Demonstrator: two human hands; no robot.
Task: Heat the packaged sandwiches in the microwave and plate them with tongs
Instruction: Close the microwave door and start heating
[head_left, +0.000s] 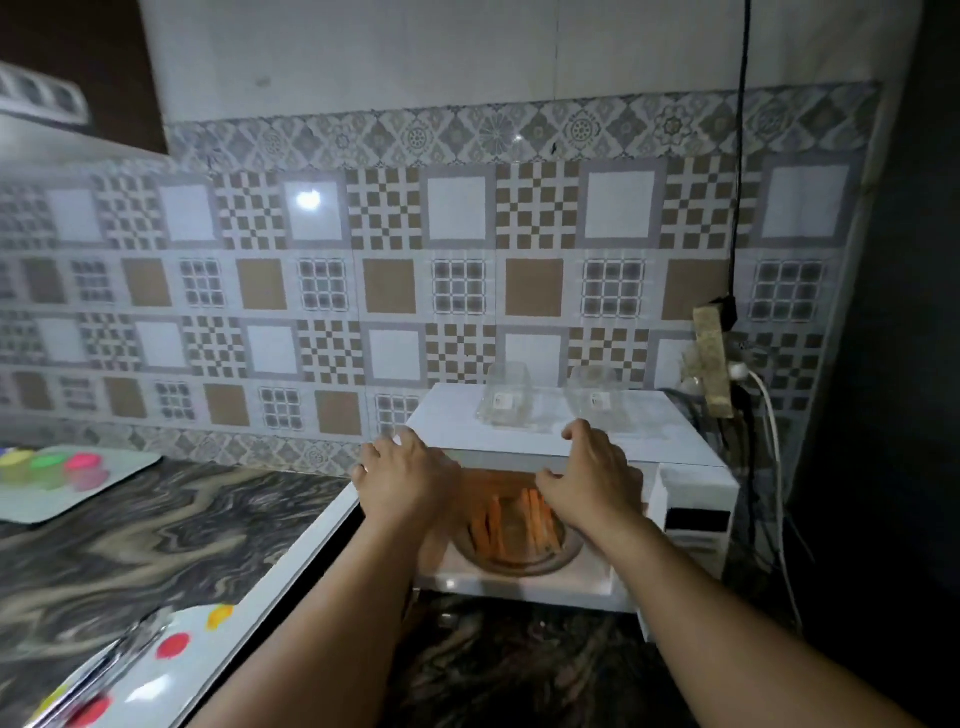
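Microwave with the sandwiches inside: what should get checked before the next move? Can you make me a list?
1. Microwave door open: ok, it swings out to the left.
2. Sandwiches on the round plate inside: ok, they stand on it.
3. Left hand free: ok, it holds nothing at the opening.
4. Right hand free: ok, fingers spread over the sandwiches, nothing gripped.
5. Tongs ready: ok, they lie on the dotted plate at lower left.
6. Sandwiches hot enough: cannot tell from the picture.
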